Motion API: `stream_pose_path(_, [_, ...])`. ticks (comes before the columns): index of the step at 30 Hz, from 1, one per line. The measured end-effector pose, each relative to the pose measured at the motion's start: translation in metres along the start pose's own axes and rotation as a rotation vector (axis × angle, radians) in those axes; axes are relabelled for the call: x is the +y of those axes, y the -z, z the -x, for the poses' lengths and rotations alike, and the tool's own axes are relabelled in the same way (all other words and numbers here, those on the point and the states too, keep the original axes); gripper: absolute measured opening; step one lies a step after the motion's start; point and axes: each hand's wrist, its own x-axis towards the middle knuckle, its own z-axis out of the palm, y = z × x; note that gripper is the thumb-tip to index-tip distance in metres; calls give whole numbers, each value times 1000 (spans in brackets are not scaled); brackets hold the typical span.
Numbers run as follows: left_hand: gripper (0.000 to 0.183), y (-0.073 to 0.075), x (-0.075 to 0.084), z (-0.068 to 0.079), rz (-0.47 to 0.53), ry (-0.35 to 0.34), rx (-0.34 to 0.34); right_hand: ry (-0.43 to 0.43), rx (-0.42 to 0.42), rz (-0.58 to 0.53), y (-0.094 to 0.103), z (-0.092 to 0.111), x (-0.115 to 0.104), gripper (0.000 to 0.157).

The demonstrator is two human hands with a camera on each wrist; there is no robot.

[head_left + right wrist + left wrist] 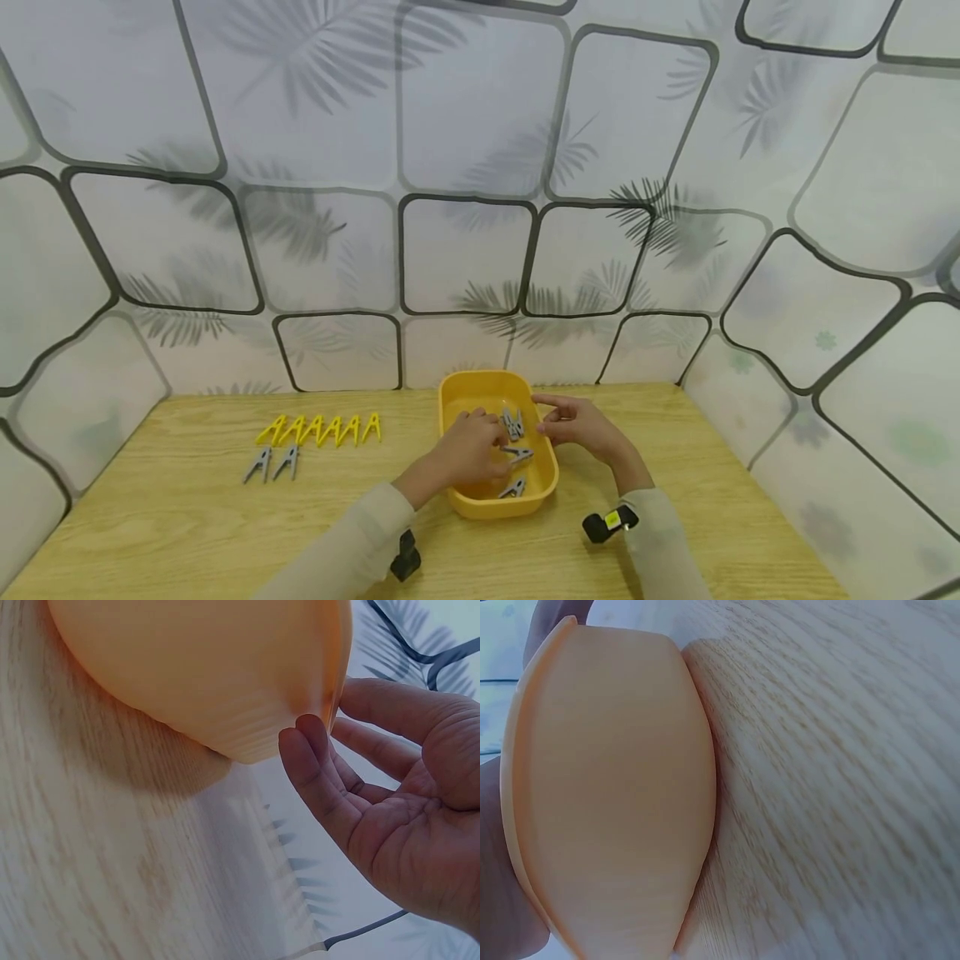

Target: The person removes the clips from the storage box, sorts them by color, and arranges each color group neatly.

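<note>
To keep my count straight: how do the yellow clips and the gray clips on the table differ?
Number: there are six yellow clips, but only two gray clips on the table.
Place: the yellow clips form the row nearer the wall; the gray clips lie in front of its left part.
Shared: both lie outside the tray.

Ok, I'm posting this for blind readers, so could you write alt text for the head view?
A person's left hand reaches into a yellow bin containing gray clips, with the right hand at its right rim. To the left, six yellow clips and two more gray clips lie in rows on a table.
</note>
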Motion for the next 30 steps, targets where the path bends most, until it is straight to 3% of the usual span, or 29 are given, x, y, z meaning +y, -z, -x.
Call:
stream_pose_path(6, [27,0,-1,2,-32,-60,107,0,-1,10,0,0,-1,68])
stream_pose_path(13, [27,3,-3,6,33,-96,189,-3,2,15,0,1,-2,68])
stream_pose_path(25, [26,13,-21,17,89,-129,332,1,-7,-7,0,0,-2,66])
stream_pose_path(30, [26,23,-30,25,112,-96,366,2,-11,-7,1,1,-2,66])
